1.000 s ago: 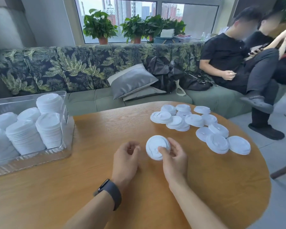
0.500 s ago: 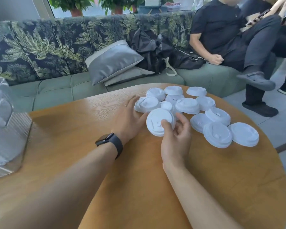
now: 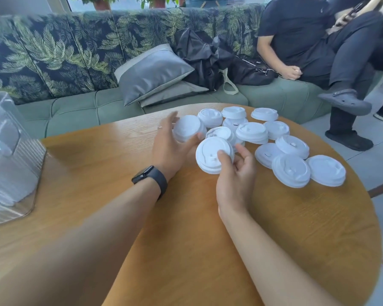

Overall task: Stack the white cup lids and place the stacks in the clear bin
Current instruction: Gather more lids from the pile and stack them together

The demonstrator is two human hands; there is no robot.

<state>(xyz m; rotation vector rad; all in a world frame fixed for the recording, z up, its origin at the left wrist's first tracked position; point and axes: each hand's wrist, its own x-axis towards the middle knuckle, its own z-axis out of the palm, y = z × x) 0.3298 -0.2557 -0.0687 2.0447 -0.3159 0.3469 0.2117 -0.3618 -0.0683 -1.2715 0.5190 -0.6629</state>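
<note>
Both hands work at the near edge of a scatter of white lids on the round wooden table (image 3: 208, 250), seen from the single head view. Left hand (image 3: 170, 146) reaches forward with its palm turned to the right, thumb and fingers curled round a lifted lid (image 3: 187, 129); that lid is tipped on edge, its flat face turned toward the camera and up. Right hand (image 3: 234, 173) is palm-up with fingers loosely curved, the thumb pressing on the top of a second lid (image 3: 212, 154), which tilts toward the camera with its raised top and sip hole showing. Whether this is one lid or a few nested together is hard to tell.

Beyond and to the right, the loose lids (image 3: 290, 155) lie mostly top-up, several overlapping, so some rims are hidden. At the left edge the clear bin (image 3: 13, 151) is cut off by the frame; white shapes inside it are blurred through the ribbed wall. A dark watch (image 3: 150, 176) sits on the left wrist. Both forearms run up from the bottom edge, the left one blurred near the camera. Behind the table is a leaf-patterned sofa (image 3: 64, 62) with a grey cushion (image 3: 153, 74), a black bag (image 3: 208, 56) and a seated person (image 3: 301, 36) in dark clothes.
</note>
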